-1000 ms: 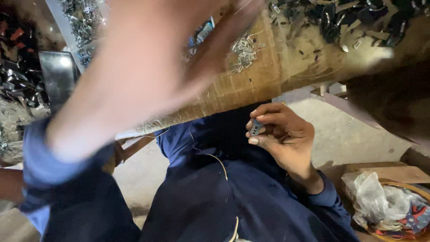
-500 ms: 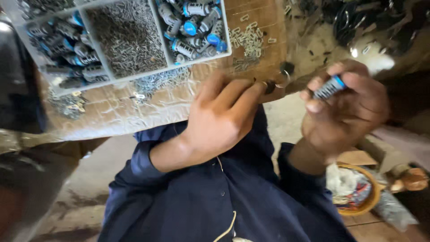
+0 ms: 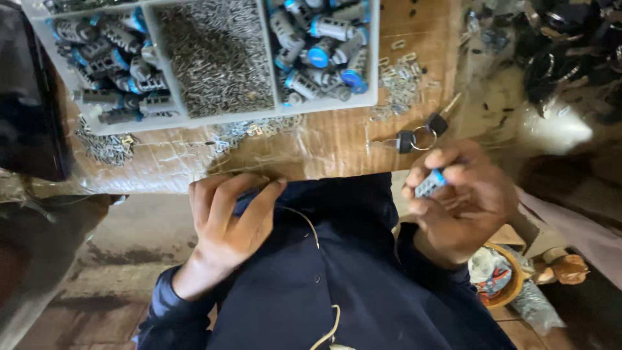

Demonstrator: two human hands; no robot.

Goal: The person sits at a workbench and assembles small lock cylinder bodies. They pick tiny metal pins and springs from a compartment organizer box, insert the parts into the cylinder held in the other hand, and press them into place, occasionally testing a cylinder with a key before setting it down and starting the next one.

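My right hand (image 3: 461, 199) is closed around a small grey metal cylinder with a blue cap (image 3: 430, 184), held just below the edge of the wooden bench (image 3: 337, 144). My left hand (image 3: 228, 223) rests against my dark blue shirt at the bench edge, fingers bent together; whether it holds anything is hidden. A pair of black-headed keys on a ring (image 3: 421, 133) lies on the bench just above my right hand.
A white compartment tray (image 3: 259, 113) holds blue-capped cylinders (image 3: 321, 48) on both sides and small metal pieces (image 3: 217, 55) in the middle. Loose metal clips (image 3: 398, 81) lie beside it. A dark heap of parts (image 3: 570, 45) lies at right, a basket (image 3: 499, 285) sits below.
My left hand has come back from the bench down to my shirt. My right hand has risen to the bench edge with the cylinder. The view has shifted toward the tray.
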